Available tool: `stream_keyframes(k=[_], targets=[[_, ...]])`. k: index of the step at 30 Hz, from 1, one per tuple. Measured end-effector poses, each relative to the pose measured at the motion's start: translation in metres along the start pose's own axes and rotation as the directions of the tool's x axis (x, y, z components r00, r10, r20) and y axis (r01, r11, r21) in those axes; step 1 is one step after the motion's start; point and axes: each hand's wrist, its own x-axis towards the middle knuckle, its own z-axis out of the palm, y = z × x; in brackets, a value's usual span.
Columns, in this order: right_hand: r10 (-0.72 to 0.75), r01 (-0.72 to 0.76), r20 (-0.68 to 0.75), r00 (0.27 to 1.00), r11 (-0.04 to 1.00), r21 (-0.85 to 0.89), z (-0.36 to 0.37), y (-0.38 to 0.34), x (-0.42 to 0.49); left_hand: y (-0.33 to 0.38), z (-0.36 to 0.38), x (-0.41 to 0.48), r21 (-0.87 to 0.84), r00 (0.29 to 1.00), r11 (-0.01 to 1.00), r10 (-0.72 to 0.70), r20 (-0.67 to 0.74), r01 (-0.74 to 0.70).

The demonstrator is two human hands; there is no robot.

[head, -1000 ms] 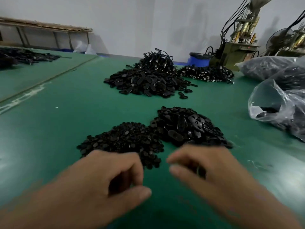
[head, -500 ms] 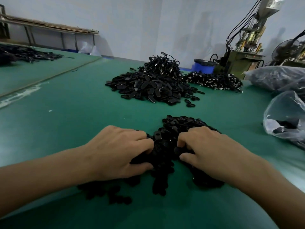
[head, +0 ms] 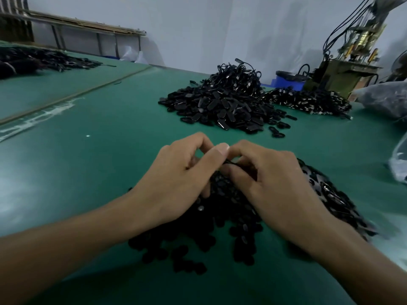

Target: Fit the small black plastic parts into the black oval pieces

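A thin black piece, mostly hidden and too small to tell whether it is an oval or a small part, sits between the fingertips of both hands. It is just above the near heap of small black parts on the green table. The left hand and right hand are curled tight, thumbs and forefingers pinching it together. Glossy oval pieces lie heaped beside the right wrist, and a bigger black pile lies well beyond.
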Motion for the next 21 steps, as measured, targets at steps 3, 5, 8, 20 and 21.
stream_keyframes(k=[3, 5, 8, 20, 21], targets=[[-0.034, 0.046, -0.099, 0.995, 0.991, 0.126, 0.014, -0.001, -0.003, -0.003, -0.007, 0.000, -0.044, 0.997, 0.996, -0.079, 0.011, 0.079], [-0.005, 0.031, -0.119, 0.993, 0.977, 0.213, 0.022, 0.002, -0.006, -0.006, -0.009, 0.002, -0.087, 0.996, 0.992, -0.085, 0.038, 0.088], [-0.028, 0.055, -0.114, 0.993, 0.969, 0.242, 0.028, 0.007, -0.010, -0.014, -0.011, 0.004, -0.217, 0.994, 0.972, -0.075, 0.077, 0.091], [0.064, -0.024, -0.098, 0.993, 0.931, 0.364, 0.026, 0.021, -0.018, -0.033, -0.017, 0.003, -0.049, 0.987, 0.995, 0.090, 0.136, -0.084], [0.061, -0.025, -0.090, 0.994, 0.932, 0.361, 0.026, 0.022, -0.018, -0.034, -0.016, 0.003, -0.052, 0.988, 0.995, 0.086, 0.126, -0.080]])
